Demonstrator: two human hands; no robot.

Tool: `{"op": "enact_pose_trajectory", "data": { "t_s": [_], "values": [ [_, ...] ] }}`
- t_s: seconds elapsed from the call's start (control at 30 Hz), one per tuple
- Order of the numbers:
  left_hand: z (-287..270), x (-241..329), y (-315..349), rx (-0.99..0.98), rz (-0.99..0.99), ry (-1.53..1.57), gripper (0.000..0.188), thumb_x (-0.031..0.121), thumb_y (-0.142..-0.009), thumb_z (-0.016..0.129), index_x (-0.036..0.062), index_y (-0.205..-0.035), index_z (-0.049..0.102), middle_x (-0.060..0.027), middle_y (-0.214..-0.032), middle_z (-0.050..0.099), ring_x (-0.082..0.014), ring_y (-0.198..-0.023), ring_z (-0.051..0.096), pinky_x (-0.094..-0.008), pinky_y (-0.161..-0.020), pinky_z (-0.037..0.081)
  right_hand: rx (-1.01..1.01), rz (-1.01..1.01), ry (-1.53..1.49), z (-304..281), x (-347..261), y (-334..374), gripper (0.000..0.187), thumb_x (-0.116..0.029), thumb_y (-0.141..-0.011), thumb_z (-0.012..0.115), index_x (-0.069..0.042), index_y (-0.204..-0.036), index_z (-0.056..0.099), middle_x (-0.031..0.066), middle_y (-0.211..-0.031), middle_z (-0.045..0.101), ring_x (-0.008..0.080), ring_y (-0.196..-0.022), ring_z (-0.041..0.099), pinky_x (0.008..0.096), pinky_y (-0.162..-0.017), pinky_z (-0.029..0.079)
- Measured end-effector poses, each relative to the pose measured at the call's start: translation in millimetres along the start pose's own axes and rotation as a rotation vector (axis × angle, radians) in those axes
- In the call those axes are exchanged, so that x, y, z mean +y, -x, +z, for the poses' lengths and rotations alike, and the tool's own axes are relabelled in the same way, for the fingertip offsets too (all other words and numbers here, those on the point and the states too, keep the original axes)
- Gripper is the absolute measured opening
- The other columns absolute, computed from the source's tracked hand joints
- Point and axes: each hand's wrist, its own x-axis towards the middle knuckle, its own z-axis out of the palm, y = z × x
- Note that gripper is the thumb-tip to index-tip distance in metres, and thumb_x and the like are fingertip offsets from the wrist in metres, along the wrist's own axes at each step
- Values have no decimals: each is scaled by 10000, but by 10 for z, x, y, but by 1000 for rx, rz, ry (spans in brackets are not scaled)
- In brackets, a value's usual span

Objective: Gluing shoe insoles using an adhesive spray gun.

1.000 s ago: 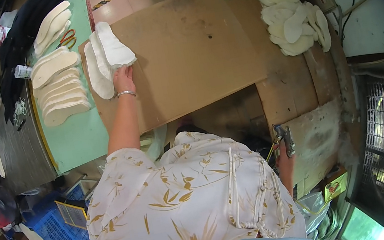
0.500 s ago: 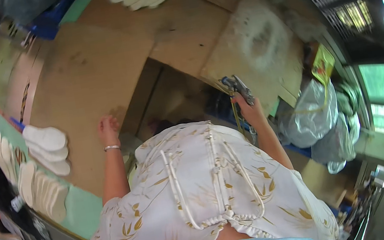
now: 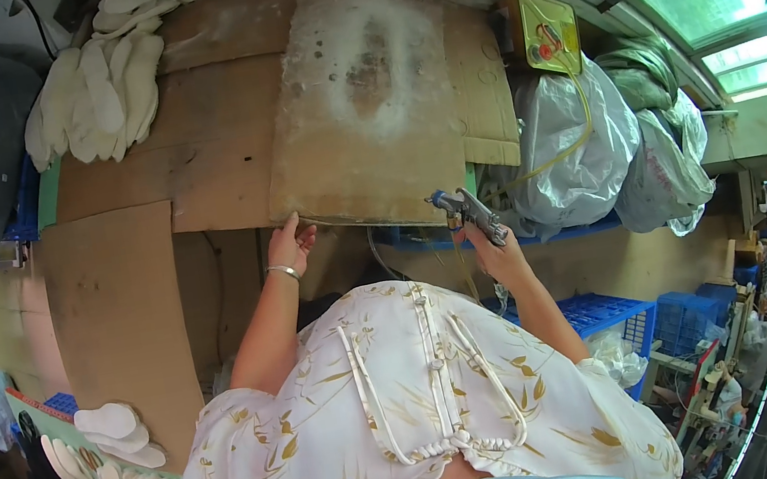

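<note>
- Far left, low: white shoe insoles (image 3: 121,456) laid in a fanned row on a green-edged bench, well apart from both hands.
- Upper left: a second heap of white insoles (image 3: 98,79) resting on brown cardboard sheets (image 3: 188,161), above and to the left of the left hand.
- Left hand (image 3: 289,247), bracelet at the wrist, raised to the lower edge of the spray-stained cardboard panel (image 3: 372,109); fingertips touching that edge, fingers loosely curled, nothing gripped inside the palm.
- Centre: panel lying flat on the worktop, marked with a pale oval ring of overspray, directly above and between the two hands.
- Right hand (image 3: 498,256) clenched round the handle of a spray gun (image 3: 468,210), nozzle end pointing left towards the panel's lower right corner, just beside it.
- Thin hose (image 3: 578,131) running up from near the gun to a yellow box (image 3: 540,33) on the wall.
- Right: bulging grey plastic bags (image 3: 591,144) piled behind the gun hand; blue crates (image 3: 609,313) below.
</note>
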Motion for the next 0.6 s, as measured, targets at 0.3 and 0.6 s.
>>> {"op": "enact_pose_trajectory", "data": {
  "t_s": [0.3, 0.6],
  "values": [
    [228, -36, 141, 425, 305, -140, 419, 197, -773, 635, -27, -1062, 430, -111, -856, 516, -191, -696, 586, -272, -568, 511, -65, -58, 50, -176, -77, -328, 236, -265, -871, 501, -53, -827, 596, -26, -534, 487, 20, -370, 349, 197, -340, 266],
    [336, 85, -38, 656, 505, -771, 480, 267, -672, 691, 2, -1021, 495, -130, -893, 549, -249, -718, 573, -344, -630, 490, -35, -62, -68, -67, -66, -411, 238, -268, -848, 533, -55, -771, 603, -49, -502, 422, 29, -396, 355, 203, -371, 251]
  ]
}}
